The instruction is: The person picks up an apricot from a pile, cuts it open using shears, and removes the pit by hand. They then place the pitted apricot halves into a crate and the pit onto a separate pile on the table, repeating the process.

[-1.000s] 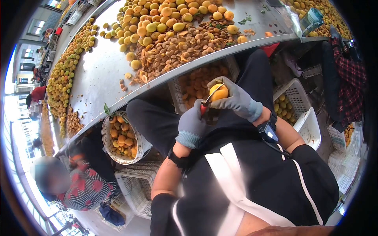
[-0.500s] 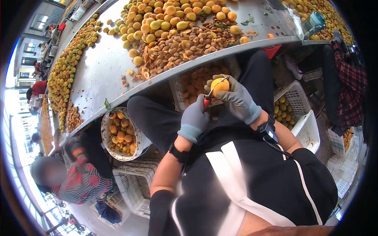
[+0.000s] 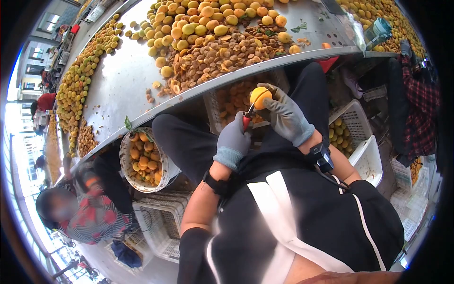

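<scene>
My left hand [image 3: 233, 140], in a grey glove, is closed round the red handle of a small knife [image 3: 246, 121]. The knife's blade points up and rests in a yellow-orange apricot [image 3: 261, 97]. A dark cut line runs across the fruit. My right hand [image 3: 286, 117], gloved in grey with stained fingertips, grips the apricot from the right side. Both hands are above my lap, in front of the table edge. Below them, partly hidden, is a crate [image 3: 213, 111] of orange cut fruit.
The metal table [image 3: 111, 85] bears whole apricots [image 3: 189, 28] and a heap of brown pits [image 3: 213, 54]. A white bucket [image 3: 125, 165] of fruit stands at my left, a crate [image 3: 357, 118] of yellow-green fruit at my right. Co-workers sit on both sides.
The apricot has moved slightly left and turned, so the cut across it now shows. My right fingers have shifted on it; the knife remains in my left hand.
</scene>
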Motion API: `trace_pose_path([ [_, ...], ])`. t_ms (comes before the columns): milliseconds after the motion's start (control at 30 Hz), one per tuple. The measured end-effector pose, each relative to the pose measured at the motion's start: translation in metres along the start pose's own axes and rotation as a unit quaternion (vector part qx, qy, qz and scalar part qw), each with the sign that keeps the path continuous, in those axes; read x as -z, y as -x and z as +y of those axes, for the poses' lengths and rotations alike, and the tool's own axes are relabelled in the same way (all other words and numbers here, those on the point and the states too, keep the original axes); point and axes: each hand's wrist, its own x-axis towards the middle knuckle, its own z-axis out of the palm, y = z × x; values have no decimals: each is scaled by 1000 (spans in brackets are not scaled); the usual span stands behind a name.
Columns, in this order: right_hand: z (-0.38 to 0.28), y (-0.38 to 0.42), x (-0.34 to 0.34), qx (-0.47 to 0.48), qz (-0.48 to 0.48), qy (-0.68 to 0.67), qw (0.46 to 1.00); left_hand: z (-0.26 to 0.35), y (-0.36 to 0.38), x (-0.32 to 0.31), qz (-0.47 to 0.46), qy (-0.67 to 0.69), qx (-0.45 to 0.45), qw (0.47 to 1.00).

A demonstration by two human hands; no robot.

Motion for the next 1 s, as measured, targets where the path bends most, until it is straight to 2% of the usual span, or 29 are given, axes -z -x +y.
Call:
trace_pose_path([
  [100,7,-1,1,-18,20,-10,1000,1,-1,0,-3,-19,-1,1000],
  [167,7,0,0,-27,54,60,996,2,-2,2,-9,-35,-3,999],
  [367,0,1,-5,-61,57,102,991,5,-7,5,31,-120,8,992],
  [500,-6,1,-8,-75,75,106,989,4,-4,3,62,-141,-25,988],
  [600,-8,1,-3,-101,57,95,989,7,-6,7,78,-149,-38,985],
  [667,-3,-2,7,-142,26,-44,988,6,-6,6,75,-160,-35,984],
  [800,-1,2,-5,-124,64,-32,990,4,-4,3,74,-150,-45,985],
  [867,-4,4,-15,-34,131,165,977,5,-2,1,73,-144,-48,986],
  [900,-5,5,-12,-34,131,165,977,5,-3,0,72,-142,-48,986],
  [967,-5,8,-3,-51,54,70,995,5,-4,-1,71,-140,-49,986],
  [1000,-6,8,-3,-51,54,70,995,5,-4,-1,80,-130,-58,987],
])
